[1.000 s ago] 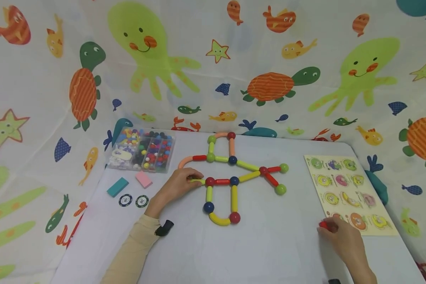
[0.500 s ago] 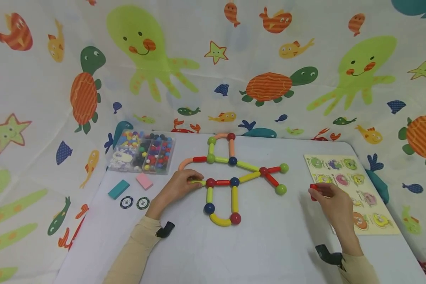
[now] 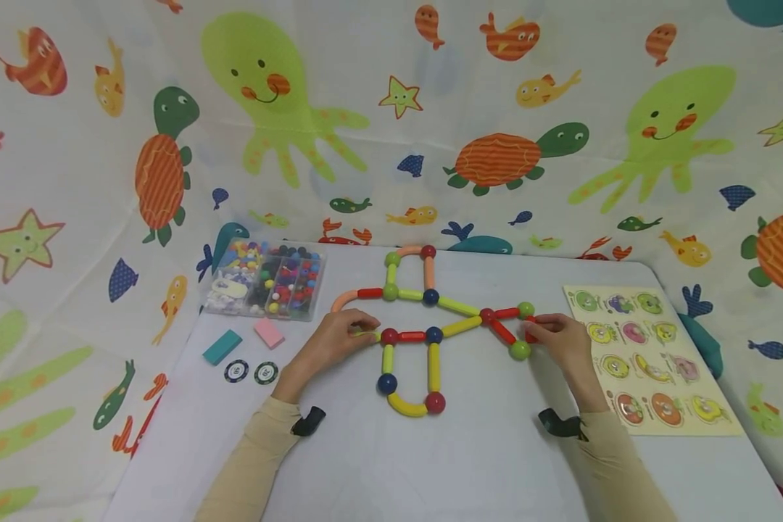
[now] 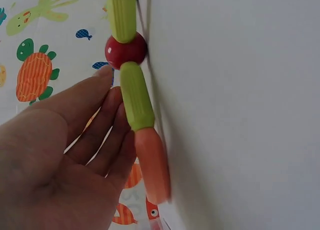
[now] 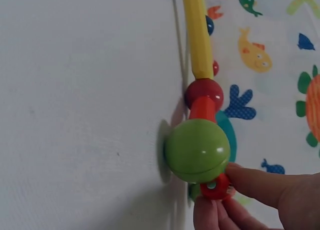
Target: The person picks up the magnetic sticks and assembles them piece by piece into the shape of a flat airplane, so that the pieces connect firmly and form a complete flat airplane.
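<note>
A flat figure of magnetic sticks and balls lies mid-table, with a red ball (image 3: pixel 389 336) near its left end. My left hand (image 3: pixel 338 337) is at the green stick (image 4: pixel 136 97) beside that ball, its fairly straight fingers behind the stick in the left wrist view. A peach curved stick (image 4: pixel 152 162) meets the stick's other end. With thumb and fingers, my right hand (image 3: pixel 564 344) pinches a short red stick (image 5: pixel 217 187) at the figure's right end. It sits between two green balls (image 3: pixel 525 309), and the nearer green ball (image 5: pixel 197 151) partly covers it in the right wrist view.
Back left stands a clear divided box (image 3: pixel 264 279) of beads. Before it lie a teal block (image 3: pixel 222 347), a pink block (image 3: pixel 270 333) and two round chips (image 3: pixel 266 373). A fruit picture board (image 3: pixel 652 362) lies right, beside my right forearm. Patterned cloth hangs behind the table.
My right hand has moved left and away from me, from the fruit board to the two green balls, carrying the red stick. My left hand has stayed at the green stick.
</note>
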Demonstrator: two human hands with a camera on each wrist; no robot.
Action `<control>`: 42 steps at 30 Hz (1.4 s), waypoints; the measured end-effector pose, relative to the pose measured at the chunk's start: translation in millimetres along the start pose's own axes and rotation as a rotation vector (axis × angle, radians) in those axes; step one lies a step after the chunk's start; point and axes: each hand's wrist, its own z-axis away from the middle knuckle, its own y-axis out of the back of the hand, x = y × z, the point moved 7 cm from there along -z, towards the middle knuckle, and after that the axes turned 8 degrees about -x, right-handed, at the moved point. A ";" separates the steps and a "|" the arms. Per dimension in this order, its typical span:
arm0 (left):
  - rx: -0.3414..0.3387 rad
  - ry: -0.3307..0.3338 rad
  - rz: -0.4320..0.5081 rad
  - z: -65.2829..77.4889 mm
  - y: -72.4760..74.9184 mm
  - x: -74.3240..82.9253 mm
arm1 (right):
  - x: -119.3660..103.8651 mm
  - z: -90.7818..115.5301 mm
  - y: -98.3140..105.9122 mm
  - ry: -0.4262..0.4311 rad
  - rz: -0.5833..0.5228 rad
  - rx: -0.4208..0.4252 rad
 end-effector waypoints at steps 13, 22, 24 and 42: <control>-0.099 -0.094 0.054 -33.1 -34.2 63.0 | 3.2 -8.1 -9.4 -0.036 -0.005 0.001; -0.205 -0.146 0.033 -74.7 -90.0 125.8 | 5.2 -8.8 -10.4 -0.084 -0.037 -0.008; -0.216 -0.134 -0.004 -83.4 -100.7 133.8 | 5.8 -8.5 -11.1 -0.089 -0.041 -0.011; -0.277 -0.167 -0.239 -114.1 -157.7 158.6 | 6.8 -8.0 -13.2 -0.034 -0.041 0.000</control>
